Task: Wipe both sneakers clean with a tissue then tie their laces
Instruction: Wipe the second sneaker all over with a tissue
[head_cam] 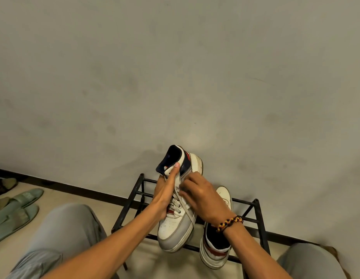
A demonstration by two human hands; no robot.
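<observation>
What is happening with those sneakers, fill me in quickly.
A seated person is working on one white sneaker, held up over a black metal rack. The left hand grips it along the side, thumb up at the tongue. The right hand has its fingers curled at the laces, which hang loose, not yet tied. The second sneaker rests on the rack, beside and partly behind the right wrist. No tissue is visible.
</observation>
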